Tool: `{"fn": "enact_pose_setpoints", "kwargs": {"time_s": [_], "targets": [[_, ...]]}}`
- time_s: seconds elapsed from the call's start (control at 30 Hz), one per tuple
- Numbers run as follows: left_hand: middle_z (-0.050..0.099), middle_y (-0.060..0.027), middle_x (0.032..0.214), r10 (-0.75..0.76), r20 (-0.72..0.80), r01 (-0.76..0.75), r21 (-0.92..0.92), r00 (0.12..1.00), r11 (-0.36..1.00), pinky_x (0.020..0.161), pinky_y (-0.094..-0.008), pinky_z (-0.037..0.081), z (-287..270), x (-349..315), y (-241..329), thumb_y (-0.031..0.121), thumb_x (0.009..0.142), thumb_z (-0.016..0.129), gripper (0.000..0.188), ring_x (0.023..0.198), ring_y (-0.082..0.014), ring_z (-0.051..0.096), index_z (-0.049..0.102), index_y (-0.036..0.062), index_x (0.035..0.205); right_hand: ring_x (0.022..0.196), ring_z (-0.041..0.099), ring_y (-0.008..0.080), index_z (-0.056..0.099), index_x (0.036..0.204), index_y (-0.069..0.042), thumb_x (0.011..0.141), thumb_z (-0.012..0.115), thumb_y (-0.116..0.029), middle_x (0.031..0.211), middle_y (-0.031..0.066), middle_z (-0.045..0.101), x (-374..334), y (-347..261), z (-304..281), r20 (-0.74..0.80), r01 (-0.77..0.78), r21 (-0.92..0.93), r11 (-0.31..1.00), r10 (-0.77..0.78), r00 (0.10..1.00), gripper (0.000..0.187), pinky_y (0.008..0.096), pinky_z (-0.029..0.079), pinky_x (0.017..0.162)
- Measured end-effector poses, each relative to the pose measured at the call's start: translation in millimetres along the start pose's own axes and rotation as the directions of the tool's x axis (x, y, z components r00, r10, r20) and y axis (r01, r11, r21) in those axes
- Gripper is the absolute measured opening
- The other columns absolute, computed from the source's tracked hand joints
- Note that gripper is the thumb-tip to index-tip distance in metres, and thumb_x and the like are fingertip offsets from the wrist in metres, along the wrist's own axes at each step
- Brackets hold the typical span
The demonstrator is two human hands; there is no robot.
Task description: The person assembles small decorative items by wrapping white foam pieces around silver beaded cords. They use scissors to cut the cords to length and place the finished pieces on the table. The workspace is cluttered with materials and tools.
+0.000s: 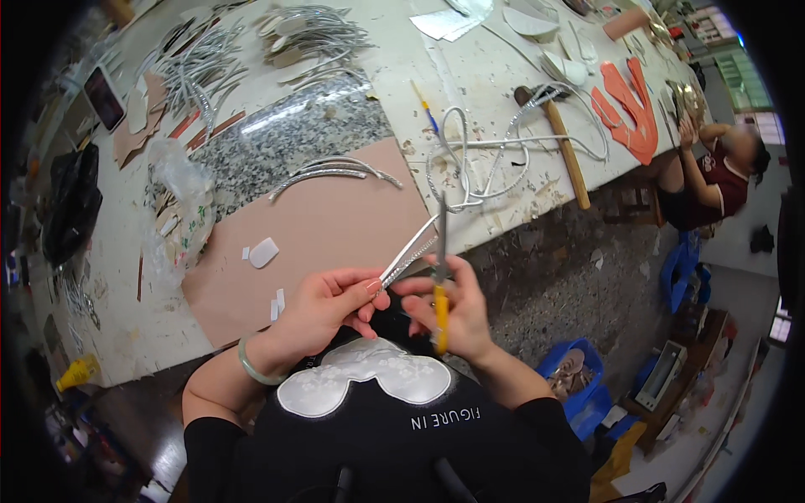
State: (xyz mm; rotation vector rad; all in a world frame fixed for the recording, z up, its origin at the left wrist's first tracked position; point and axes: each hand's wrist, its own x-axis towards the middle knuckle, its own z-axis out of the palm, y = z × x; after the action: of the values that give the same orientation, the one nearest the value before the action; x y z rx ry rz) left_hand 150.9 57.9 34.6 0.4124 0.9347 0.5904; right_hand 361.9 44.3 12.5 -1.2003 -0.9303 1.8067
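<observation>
My left hand (335,303) pinches one end of a narrow glittery silver strip (411,256) with a pale stripe along it. The strip slants up and right from my fingertips. In my right hand (461,314) are yellow-handled scissors (442,293), their blades pointing away from me. The scissors cross close to the strip's far end; whether they touch it I cannot tell. Under both hands lies the edge of a pinkish-tan sheet (335,222). Several curved silver strips (331,172) rest on its far part. A small white rounded piece (263,252) and little white scraps (277,304) lie near my left hand.
A tangled silver-white cord (478,144) and a hammer (562,142) lie to the right. Beyond the sheet are a granite slab (293,126) and bundled silver strips (314,33). Left are a plastic bag (180,193) and a phone (104,98). Another person (713,180) sits far right.
</observation>
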Motion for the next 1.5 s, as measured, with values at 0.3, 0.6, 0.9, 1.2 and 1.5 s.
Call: {"fn": "enact_pose_setpoints", "kwargs": {"time_s": [0.3, 0.6, 0.9, 1.2, 1.5], "targets": [[0.062, -0.005, 0.089, -0.005, -0.004, 0.006, 0.203, 1.0, 0.979, 0.067, -0.0232, 0.057, 7, -8, -1, 0.013, 0.099, 0.05, 0.031, 0.072, -0.0055, 0.056, 0.055, -0.0042, 0.125, 0.058, 0.064, 0.014, 0.031, 0.129, -0.006, 0.085, 0.067, 0.003, 0.087, 0.0164, 0.067, 23, 2, 20, -0.181, 0.234, 0.041, 0.971, -0.223, 0.958, 0.058, 0.0202, 0.047, 0.045], [0.065, -0.0055, 0.093, 0.001, 0.115, -0.053, 0.445, 0.993, 0.894, 0.074, -0.0227, 0.052, -4, -5, 8, 0.015, 0.099, 0.052, 0.029, 0.08, -0.0082, 0.06, 0.058, -0.0025, 0.121, 0.055, 0.059, 0.0086, 0.03, 0.127, -0.004, 0.083, 0.07, 0.001, 0.081, 0.0092, 0.063, 22, -3, 8, -0.171, 0.211, 0.055, 0.976, -0.199, 0.965, 0.06, 0.0195, 0.044, 0.042], [0.066, -0.0061, 0.086, -0.185, 0.144, 0.134, 0.307, 0.972, 0.942, 0.064, -0.0238, 0.055, 4, 25, 18, 0.02, 0.099, 0.052, 0.026, 0.074, -0.0147, 0.068, 0.063, -0.0031, 0.108, 0.058, 0.062, 0.0098, 0.03, 0.133, -0.004, 0.082, 0.069, 0.004, 0.089, 0.0132, 0.066, 21, -4, 4, -0.107, 0.111, -0.012, 0.994, -0.112, 0.988, 0.065, 0.0189, 0.046, 0.045], [0.064, -0.0037, 0.079, -0.248, 0.059, 0.224, 0.267, 0.967, 0.937, 0.056, -0.0232, 0.055, -21, 23, 22, 0.021, 0.099, 0.053, 0.028, 0.063, -0.0113, 0.065, 0.062, -0.0042, 0.107, 0.076, 0.063, 0.0122, 0.043, 0.132, -0.001, 0.088, 0.069, -0.02, 0.089, 0.0076, 0.063, -38, -10, -81, 0.184, -0.22, -0.354, 0.909, 0.299, 0.936, 0.055, 0.0266, 0.051, 0.07], [0.064, -0.0026, 0.077, -0.264, 0.071, 0.232, 0.298, 0.962, 0.926, 0.055, -0.0231, 0.055, -18, 18, 21, 0.022, 0.099, 0.053, 0.028, 0.061, -0.0094, 0.064, 0.062, -0.0036, 0.107, 0.062, 0.049, 0.0099, 0.049, 0.126, -0.001, 0.096, 0.047, -0.031, 0.072, 0.0011, 0.053, -21, 0, -66, 0.309, 0.001, -0.564, 0.826, 0.21, 0.928, 0.042, 0.0256, 0.044, 0.058]]}}
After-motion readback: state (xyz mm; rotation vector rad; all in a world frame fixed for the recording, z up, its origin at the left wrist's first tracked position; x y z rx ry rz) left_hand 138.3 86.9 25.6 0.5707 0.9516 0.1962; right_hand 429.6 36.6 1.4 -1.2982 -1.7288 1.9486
